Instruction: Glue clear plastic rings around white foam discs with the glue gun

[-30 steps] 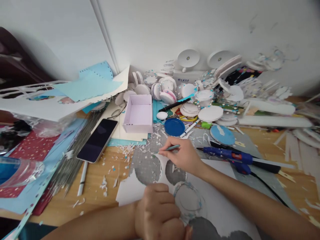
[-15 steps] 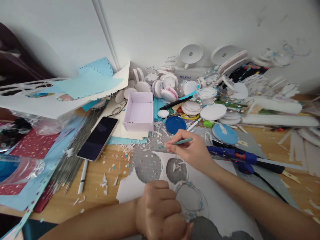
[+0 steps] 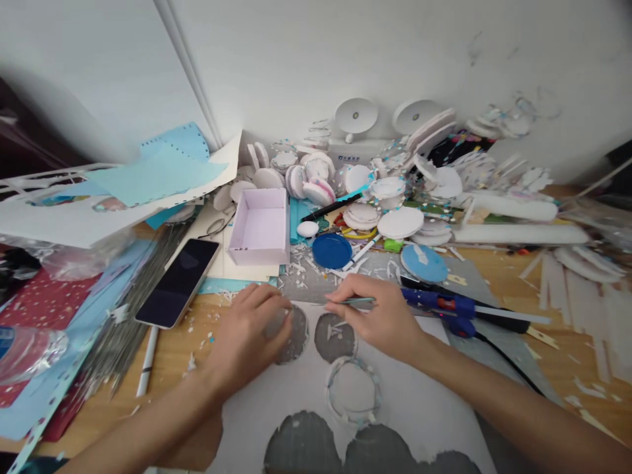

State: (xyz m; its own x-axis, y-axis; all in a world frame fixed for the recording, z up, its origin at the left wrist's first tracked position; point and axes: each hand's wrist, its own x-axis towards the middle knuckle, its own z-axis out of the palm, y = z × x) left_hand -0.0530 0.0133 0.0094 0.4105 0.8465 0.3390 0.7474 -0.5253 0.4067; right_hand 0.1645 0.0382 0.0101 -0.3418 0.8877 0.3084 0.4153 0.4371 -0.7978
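My right hand (image 3: pixel 382 316) pinches a thin teal craft knife (image 3: pixel 356 301), its tip pointing left over the top edge of a white sheet (image 3: pixel 419 408). The sheet has several round holes cut out of it and lies on a grey cutting mat (image 3: pixel 316 276). A scored circle (image 3: pixel 353 392) sits below my right hand. With fingers spread and bent, my left hand (image 3: pixel 249 329) presses flat on the sheet's upper left corner, partly covering one round hole (image 3: pixel 296 332).
A blue glue gun (image 3: pixel 451 306) lies just right of my right hand. A phone (image 3: pixel 178 282), a lilac box (image 3: pixel 259 227), a blue lid (image 3: pixel 332 251) and piles of white foam discs (image 3: pixel 399 222) crowd the back. Paper scraps litter the wooden desk (image 3: pixel 170 359).
My left hand has unclenched and moved up and left from the sheet's near edge to its top left corner. The right hand with the knife has shifted slightly down.
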